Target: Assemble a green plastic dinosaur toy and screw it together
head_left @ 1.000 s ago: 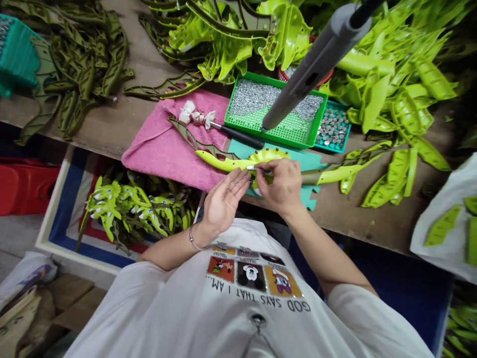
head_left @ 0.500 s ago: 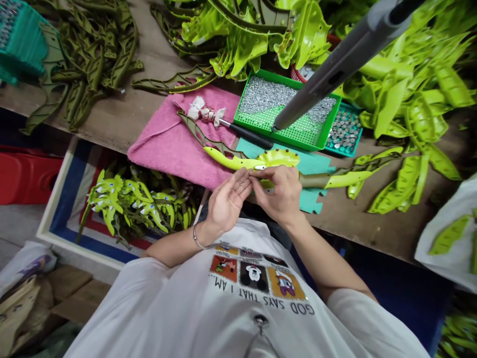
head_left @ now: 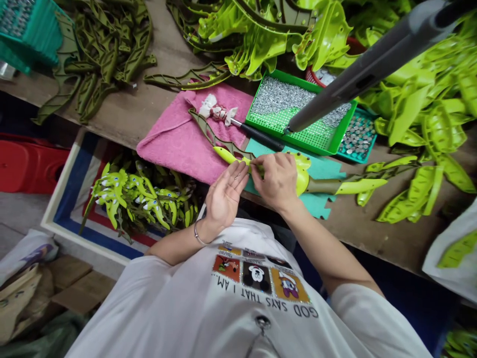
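Observation:
My left hand (head_left: 226, 198) is turned palm up with its fingers stretched out flat. A small metal screw (head_left: 237, 176) lies loose on those fingers. Beside it, my right hand (head_left: 276, 180) is bent down over a lime-green and olive toy piece (head_left: 302, 180), thumb and fingertips pinched together; whatever is between them is hidden. The toy piece lies partly on a teal foam mat (head_left: 318, 205), its olive wing part (head_left: 203, 127) reaching over a folded pink towel (head_left: 167, 141). A screwdriver (head_left: 263, 136) with a black handle and a cloth-wrapped part lies behind my hands.
A green tray (head_left: 315, 141) of screws stands behind, beside a teal tray (head_left: 359, 136) of small metal discs. A grey pole-like tool (head_left: 350, 69) hangs over it. Olive parts (head_left: 108, 59) and lime parts (head_left: 428, 94) are heaped around. A box (head_left: 70, 199) of assembled toys sits lower left.
My right fingertips have moved from beside my left fingers onto the toy piece. My left hand stays palm up. The view has shifted, so the table things appear farther right.

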`<state>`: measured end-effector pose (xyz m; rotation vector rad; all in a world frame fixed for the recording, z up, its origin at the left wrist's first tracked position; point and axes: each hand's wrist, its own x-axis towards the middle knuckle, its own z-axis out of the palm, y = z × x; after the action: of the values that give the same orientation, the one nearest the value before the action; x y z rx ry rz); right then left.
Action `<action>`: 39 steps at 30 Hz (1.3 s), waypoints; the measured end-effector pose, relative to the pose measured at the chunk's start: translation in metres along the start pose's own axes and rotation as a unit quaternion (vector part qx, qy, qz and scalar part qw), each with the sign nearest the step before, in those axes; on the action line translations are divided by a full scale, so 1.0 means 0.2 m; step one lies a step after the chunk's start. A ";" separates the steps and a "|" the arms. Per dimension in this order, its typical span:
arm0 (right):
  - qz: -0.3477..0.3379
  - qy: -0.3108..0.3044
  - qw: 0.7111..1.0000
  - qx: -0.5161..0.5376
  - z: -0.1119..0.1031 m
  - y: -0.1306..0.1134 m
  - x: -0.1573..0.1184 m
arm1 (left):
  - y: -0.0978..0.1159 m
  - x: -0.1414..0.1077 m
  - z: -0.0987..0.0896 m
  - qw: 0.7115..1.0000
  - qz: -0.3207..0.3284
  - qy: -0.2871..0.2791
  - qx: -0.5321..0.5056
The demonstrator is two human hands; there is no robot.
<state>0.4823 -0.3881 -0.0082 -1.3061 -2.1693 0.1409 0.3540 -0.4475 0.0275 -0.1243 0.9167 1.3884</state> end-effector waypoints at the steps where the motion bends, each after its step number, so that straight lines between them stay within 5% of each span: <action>1: -0.003 0.002 1.000 0.007 -0.01 -0.01 0.00 | 0.00 0.00 0.00 1.000 0.002 0.000 0.000; 9: -0.011 0.036 0.997 0.065 -0.03 -0.15 -0.05 | 0.02 -0.01 0.04 1.000 0.002 0.026 -0.011; 16: -0.011 0.065 0.995 0.077 0.13 -0.21 0.09 | 0.11 0.02 -0.02 0.996 0.072 0.032 -0.032; 24: 0.016 -0.001 0.997 0.074 0.29 -0.21 0.21 | 0.18 0.11 -0.10 0.993 0.097 0.058 -0.031; 33: -0.039 -0.069 0.996 0.051 0.25 -0.18 0.25 | 0.17 0.16 -0.11 0.996 0.077 0.044 -0.030; 39: -0.077 -0.012 0.992 0.101 0.13 -0.27 0.18 | 0.18 0.09 -0.09 0.992 0.100 0.062 -0.037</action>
<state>0.4141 -0.3811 0.0066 -1.0246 -2.2017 0.3078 0.3127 -0.4360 0.0205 -0.1808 1.0011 1.6163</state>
